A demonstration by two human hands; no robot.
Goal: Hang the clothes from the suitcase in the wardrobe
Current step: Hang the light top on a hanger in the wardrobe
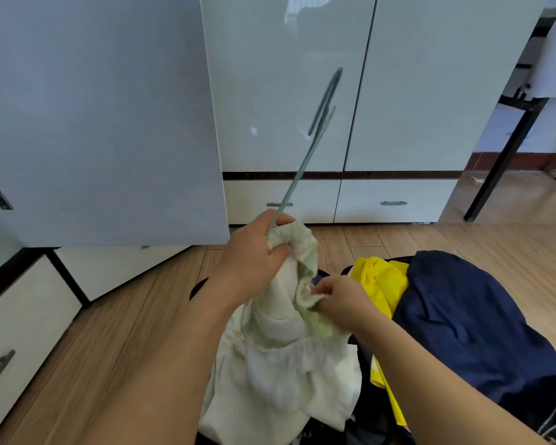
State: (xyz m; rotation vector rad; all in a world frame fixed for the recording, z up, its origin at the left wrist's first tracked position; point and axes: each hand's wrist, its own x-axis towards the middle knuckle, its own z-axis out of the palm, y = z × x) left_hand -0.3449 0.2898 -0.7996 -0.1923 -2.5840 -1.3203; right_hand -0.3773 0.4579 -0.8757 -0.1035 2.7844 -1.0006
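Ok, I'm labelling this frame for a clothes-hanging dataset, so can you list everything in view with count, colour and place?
hanger: one, grey-green wire, hook up by the wardrobe doors, lower end in the left hand
white garment: one, cream white, bunched over the suitcase, between both hands
yellow garment: one, yellow, in the suitcase right of the white one
navy garment: one, dark blue, piled at right on the suitcase
suitcase: one, black, on the floor at bottom, mostly covered
wardrobe: one, pale glossy doors, drawers below, one door swung open at left
table leg: one seen, black, far right
floor: wood planks
left hand: grips hanger and garment edge
right hand: fingers pinch the garment's hem
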